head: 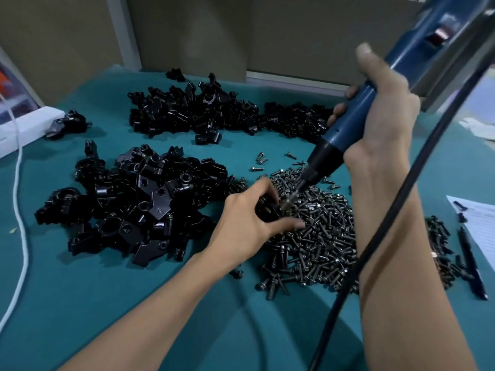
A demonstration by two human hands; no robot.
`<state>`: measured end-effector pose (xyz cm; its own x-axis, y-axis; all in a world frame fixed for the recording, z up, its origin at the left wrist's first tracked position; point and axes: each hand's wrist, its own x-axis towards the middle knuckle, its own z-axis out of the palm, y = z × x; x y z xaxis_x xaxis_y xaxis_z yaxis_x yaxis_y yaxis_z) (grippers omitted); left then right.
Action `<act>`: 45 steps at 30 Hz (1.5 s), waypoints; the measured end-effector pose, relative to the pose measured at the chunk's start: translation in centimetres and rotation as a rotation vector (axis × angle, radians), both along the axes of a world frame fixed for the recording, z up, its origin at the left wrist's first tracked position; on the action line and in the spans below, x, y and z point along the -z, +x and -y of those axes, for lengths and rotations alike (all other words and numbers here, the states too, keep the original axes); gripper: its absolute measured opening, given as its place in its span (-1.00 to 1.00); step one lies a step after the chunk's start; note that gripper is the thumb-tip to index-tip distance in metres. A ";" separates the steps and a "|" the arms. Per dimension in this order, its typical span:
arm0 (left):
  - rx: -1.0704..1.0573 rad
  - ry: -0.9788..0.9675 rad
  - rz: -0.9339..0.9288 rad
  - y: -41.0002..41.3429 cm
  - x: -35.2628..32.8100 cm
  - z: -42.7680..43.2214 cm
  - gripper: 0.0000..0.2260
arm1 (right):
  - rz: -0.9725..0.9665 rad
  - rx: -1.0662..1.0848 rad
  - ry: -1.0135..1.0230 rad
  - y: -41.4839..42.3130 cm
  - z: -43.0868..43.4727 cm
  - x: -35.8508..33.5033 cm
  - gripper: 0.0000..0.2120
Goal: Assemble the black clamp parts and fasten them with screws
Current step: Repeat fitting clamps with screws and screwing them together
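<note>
Fastening under way at the bench (80, 290): I am pinching a black clamp (265, 207) in my left grip (241, 223), fingers curled round it, just above the near edge of the screw pile (316, 236). My right grip (383, 124) is wrapping tightly round the blue screwdriver (340, 132), thumb lying up along its body. I am angling the tool down and to the left so that its bit (293, 194) is meeting the clamp at my fingertips. A screw seems to be sitting at the bit's tip, though it is too small to tell for sure. The black cord (401, 199) is hanging across my right forearm. Loose clamp parts are lying in a near heap (139, 207) just left of my left grip and a far heap (192, 111) toward the back.

I am judging this to be the driving step on one clamp, with most parts waiting unassembled. The next move is calling for a bit set square in the screw head, a firm hold against twisting, and the driver running until the screw seats. A tilted bit could be slipping off toward my fingers.
</note>
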<state>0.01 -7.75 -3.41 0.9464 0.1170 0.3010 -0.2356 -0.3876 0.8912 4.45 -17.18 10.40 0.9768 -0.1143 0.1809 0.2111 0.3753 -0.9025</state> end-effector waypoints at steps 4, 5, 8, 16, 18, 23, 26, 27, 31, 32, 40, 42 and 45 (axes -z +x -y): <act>-0.047 -0.054 0.000 0.2 -0.7 -0.4 -0.50 | 0.031 0.112 0.091 3.2 3.7 -0.8 -0.84; -0.042 -0.048 0.009 0.2 -0.7 -0.4 -0.49 | 0.037 0.092 0.093 2.8 3.2 -0.6 -0.85; -0.054 -0.014 0.063 0.1 -0.7 -0.2 -0.49 | 0.051 0.062 0.074 3.3 3.8 -0.7 -0.87; -0.057 -0.004 0.117 -0.1 -1.0 -0.3 -0.51 | 0.048 0.032 0.122 3.4 3.8 -0.7 -0.84; -0.029 0.005 0.101 -0.1 -1.0 -0.4 -0.50 | 0.044 0.010 0.126 3.3 3.7 -0.8 -0.82; 0.055 -0.014 0.026 -0.2 -1.3 -0.6 -0.55 | 0.061 -0.072 0.089 3.3 3.9 -0.8 -0.83; 0.074 -0.027 -0.014 -0.2 -1.4 -0.7 -0.54 | 0.070 -0.110 0.080 3.3 4.0 -0.9 -0.85; 0.081 -0.036 -0.025 -0.2 -1.4 -0.7 -0.55 | 0.073 -0.122 0.081 3.3 4.0 -1.0 -0.85; 0.112 -0.057 -0.061 -0.1 -1.4 -0.9 -0.57 | 0.090 -0.142 0.101 3.2 4.4 -1.0 -0.87; 0.128 -0.077 -0.083 -0.1 -1.6 -0.9 -0.57 | 0.097 -0.139 0.104 3.2 4.5 -1.1 -0.87; 0.371 -0.609 -0.379 -0.2 -2.4 -1.2 -0.51 | 0.089 -0.154 0.122 3.2 5.1 -1.4 -0.87; 0.438 -0.683 -0.432 -0.1 -2.3 -1.6 -0.52 | 0.085 -0.156 0.127 3.3 5.2 -1.3 -0.87; 0.507 -0.749 -0.447 -0.1 -2.1 -2.0 -0.56 | 0.072 -0.147 0.133 3.2 5.3 -1.5 -0.87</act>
<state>-0.11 -5.77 -1.30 0.9450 -0.3171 -0.0798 0.1983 0.3617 0.9110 7.64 -22.49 11.93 0.9699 0.0011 0.2436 0.2074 0.5214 -0.8277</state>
